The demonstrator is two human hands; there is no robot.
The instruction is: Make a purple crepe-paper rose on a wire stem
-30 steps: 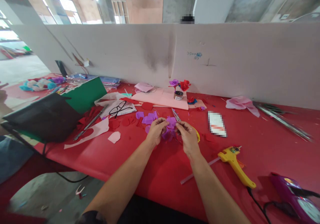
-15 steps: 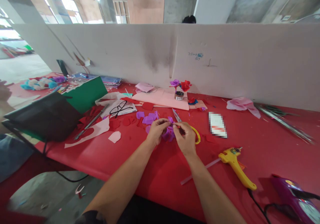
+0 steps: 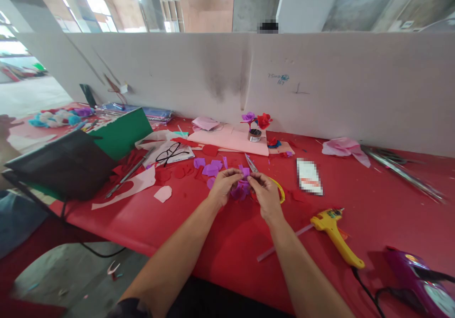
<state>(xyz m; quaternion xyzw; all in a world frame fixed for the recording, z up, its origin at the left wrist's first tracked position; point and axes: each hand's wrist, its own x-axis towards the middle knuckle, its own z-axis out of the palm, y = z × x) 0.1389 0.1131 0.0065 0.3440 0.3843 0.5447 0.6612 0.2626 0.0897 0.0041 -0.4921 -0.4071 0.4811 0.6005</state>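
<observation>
My left hand (image 3: 223,186) and my right hand (image 3: 265,194) meet over the red table (image 3: 227,242), fingers pinched together on a small purple paper petal piece (image 3: 244,171). More purple petals (image 3: 237,193) lie just under and between the hands. Loose purple cut-outs (image 3: 210,168) lie a little further left. Scissors with a yellow handle (image 3: 253,165) rest right behind my right hand, their loop showing beside my knuckles.
A yellow glue gun (image 3: 336,235) with a glue stick lies to the right, a purple device (image 3: 419,275) beyond it. Pink foam sheet with a small tin of paper flowers (image 3: 254,127), black glasses (image 3: 172,153), green and black sheets (image 3: 81,157) and a pink paper wad (image 3: 343,146) stand around. A white partition wall runs behind.
My hands have drawn closer together over the purple petals; the right hand shifted slightly left and the pinched piece sits between both sets of fingertips.
</observation>
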